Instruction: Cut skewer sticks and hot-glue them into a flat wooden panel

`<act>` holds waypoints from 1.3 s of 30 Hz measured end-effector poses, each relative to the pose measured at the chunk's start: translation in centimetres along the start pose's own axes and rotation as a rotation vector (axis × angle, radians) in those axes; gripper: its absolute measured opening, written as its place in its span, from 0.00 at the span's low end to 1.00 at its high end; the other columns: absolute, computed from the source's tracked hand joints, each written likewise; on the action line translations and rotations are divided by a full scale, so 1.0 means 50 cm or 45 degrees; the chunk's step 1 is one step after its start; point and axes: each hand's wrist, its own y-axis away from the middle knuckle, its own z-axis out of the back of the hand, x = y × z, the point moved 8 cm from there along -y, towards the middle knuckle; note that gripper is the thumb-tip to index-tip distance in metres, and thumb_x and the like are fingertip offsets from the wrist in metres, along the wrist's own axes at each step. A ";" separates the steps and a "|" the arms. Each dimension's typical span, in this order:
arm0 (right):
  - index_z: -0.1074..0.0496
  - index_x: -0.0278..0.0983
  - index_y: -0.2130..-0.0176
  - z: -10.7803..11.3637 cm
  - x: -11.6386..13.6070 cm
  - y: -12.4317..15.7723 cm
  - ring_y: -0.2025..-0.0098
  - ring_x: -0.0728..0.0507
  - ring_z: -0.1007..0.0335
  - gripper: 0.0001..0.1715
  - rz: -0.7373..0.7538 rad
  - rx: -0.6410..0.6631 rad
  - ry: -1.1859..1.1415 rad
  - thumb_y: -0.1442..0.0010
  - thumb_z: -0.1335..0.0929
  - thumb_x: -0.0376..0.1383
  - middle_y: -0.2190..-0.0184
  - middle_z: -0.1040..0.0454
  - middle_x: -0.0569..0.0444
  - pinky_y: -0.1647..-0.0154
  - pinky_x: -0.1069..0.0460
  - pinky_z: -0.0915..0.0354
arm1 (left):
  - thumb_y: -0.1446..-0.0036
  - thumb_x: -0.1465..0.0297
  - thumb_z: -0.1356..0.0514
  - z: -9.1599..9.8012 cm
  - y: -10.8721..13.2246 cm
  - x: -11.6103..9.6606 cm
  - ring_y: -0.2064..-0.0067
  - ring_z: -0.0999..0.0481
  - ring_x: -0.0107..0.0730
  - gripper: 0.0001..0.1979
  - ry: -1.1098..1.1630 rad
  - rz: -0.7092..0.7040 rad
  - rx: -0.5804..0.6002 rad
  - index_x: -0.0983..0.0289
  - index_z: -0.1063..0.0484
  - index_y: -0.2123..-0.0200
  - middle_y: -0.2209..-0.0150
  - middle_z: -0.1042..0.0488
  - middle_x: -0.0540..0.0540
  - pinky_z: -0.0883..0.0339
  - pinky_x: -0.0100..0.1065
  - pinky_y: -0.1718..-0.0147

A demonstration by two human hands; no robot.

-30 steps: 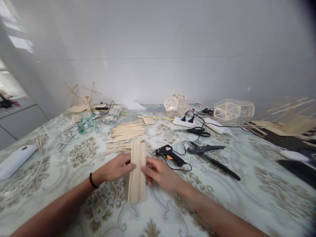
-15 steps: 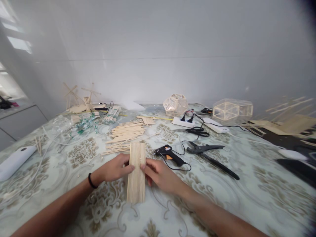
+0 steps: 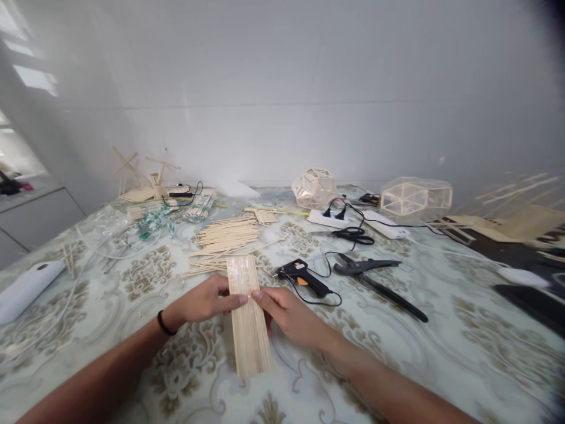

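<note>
A flat panel of wooden sticks (image 3: 251, 341) laid side by side is held between both hands, its near end tilted toward the right. My left hand (image 3: 214, 299) grips the left edge, with the thumb across the top face. On the right edge, my right hand (image 3: 285, 309) pinches the panel, its thumb close to the left thumb. The fingers beneath the panel are mostly hidden. Beyond the panel lies a pile of loose wooden sticks (image 3: 227, 235). A black glue gun (image 3: 304, 275) rests just right of it.
Right of the glue gun are long-handled cutters (image 3: 379, 288), black scissors (image 3: 353, 234) and a white power strip (image 3: 326, 219) with cords. Stick-frame polyhedra (image 3: 314, 187) stand near the wall. Green-tipped bundles (image 3: 150, 227) lie at back left, a white device (image 3: 30, 288) at far left.
The panel has turned in my hands: its far end shifted left and its near end swung right and closer. The thumbs have come nearer together at its middle.
</note>
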 end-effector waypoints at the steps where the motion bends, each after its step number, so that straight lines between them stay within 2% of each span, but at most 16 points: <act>1: 0.35 0.39 0.72 -0.002 0.001 0.001 0.74 0.44 0.31 0.38 -0.003 0.015 0.007 0.33 0.42 0.67 0.79 0.29 0.54 0.68 0.49 0.36 | 0.33 0.50 0.43 0.002 0.000 0.002 0.71 0.27 0.32 0.26 0.009 0.011 -0.014 0.67 0.21 0.68 0.72 0.24 0.54 0.35 0.29 0.71; 3: 0.35 0.39 0.73 -0.008 0.002 0.004 0.75 0.44 0.31 0.38 -0.018 0.058 0.031 0.32 0.42 0.66 0.79 0.29 0.54 0.68 0.49 0.36 | 0.34 0.50 0.41 0.009 0.000 0.004 0.69 0.26 0.33 0.25 0.028 0.021 -0.063 0.66 0.22 0.68 0.72 0.24 0.54 0.34 0.30 0.70; 6: 0.36 0.39 0.75 -0.018 -0.001 0.008 0.76 0.45 0.32 0.38 -0.043 0.117 0.081 0.31 0.42 0.65 0.80 0.29 0.54 0.68 0.49 0.36 | 0.36 0.51 0.39 0.023 0.000 0.005 0.64 0.24 0.37 0.22 0.067 0.037 -0.175 0.66 0.21 0.63 0.66 0.20 0.55 0.30 0.33 0.64; 9: 0.37 0.39 0.76 -0.023 -0.007 0.010 0.76 0.46 0.32 0.37 -0.059 0.144 0.112 0.30 0.42 0.62 0.81 0.29 0.54 0.69 0.50 0.37 | 0.36 0.54 0.38 0.027 0.001 0.007 0.62 0.23 0.38 0.20 0.108 0.066 -0.204 0.66 0.21 0.61 0.63 0.19 0.55 0.28 0.35 0.61; 12: 0.36 0.39 0.73 -0.023 -0.009 0.010 0.77 0.46 0.32 0.34 -0.061 0.135 0.079 0.30 0.40 0.62 0.81 0.29 0.55 0.70 0.51 0.37 | 0.36 0.54 0.37 0.020 0.000 0.003 0.60 0.22 0.38 0.19 0.142 0.059 -0.153 0.66 0.21 0.59 0.61 0.19 0.56 0.28 0.35 0.59; 15: 0.34 0.39 0.69 -0.014 -0.007 0.006 0.78 0.46 0.31 0.32 -0.043 0.094 -0.009 0.31 0.39 0.62 0.80 0.29 0.57 0.71 0.50 0.36 | 0.36 0.51 0.37 0.006 -0.002 -0.001 0.63 0.23 0.36 0.21 0.174 0.044 -0.043 0.66 0.22 0.60 0.63 0.20 0.56 0.29 0.32 0.64; 20: 0.34 0.40 0.69 0.027 -0.003 -0.004 0.80 0.46 0.32 0.33 0.018 -0.092 -0.129 0.33 0.37 0.64 0.80 0.30 0.58 0.75 0.51 0.36 | 0.35 0.51 0.38 -0.001 -0.005 0.000 0.68 0.26 0.30 0.21 0.271 0.051 0.042 0.65 0.24 0.60 0.67 0.23 0.53 0.32 0.30 0.68; 25: 0.35 0.39 0.69 0.060 0.000 -0.006 0.81 0.47 0.31 0.33 0.055 -0.243 -0.151 0.35 0.36 0.65 0.79 0.30 0.59 0.76 0.51 0.36 | 0.31 0.53 0.42 0.022 -0.006 0.010 0.74 0.34 0.25 0.24 0.033 0.076 -0.086 0.65 0.30 0.73 0.76 0.31 0.48 0.41 0.29 0.72; 28: 0.34 0.39 0.69 0.069 0.005 -0.007 0.80 0.47 0.31 0.33 0.066 -0.278 -0.168 0.35 0.35 0.64 0.78 0.30 0.59 0.76 0.51 0.36 | 0.30 0.53 0.44 0.035 -0.004 0.010 0.74 0.40 0.25 0.22 -0.026 0.037 -0.159 0.64 0.27 0.68 0.76 0.36 0.46 0.46 0.28 0.74; 33: 0.33 0.39 0.69 0.074 0.007 -0.010 0.79 0.47 0.31 0.32 0.084 -0.273 -0.183 0.34 0.35 0.63 0.78 0.30 0.59 0.75 0.52 0.36 | 0.30 0.52 0.44 0.058 0.003 -0.002 0.72 0.40 0.26 0.23 -0.064 -0.026 -0.261 0.65 0.24 0.65 0.74 0.35 0.48 0.48 0.29 0.73; 39: 0.35 0.39 0.70 0.070 -0.008 -0.009 0.79 0.46 0.29 0.31 0.050 -0.276 -0.062 0.33 0.36 0.62 0.80 0.30 0.58 0.74 0.51 0.36 | 0.34 0.49 0.39 0.088 0.011 -0.016 0.76 0.45 0.23 0.24 0.178 -0.083 -0.370 0.67 0.24 0.66 0.79 0.41 0.45 0.51 0.28 0.76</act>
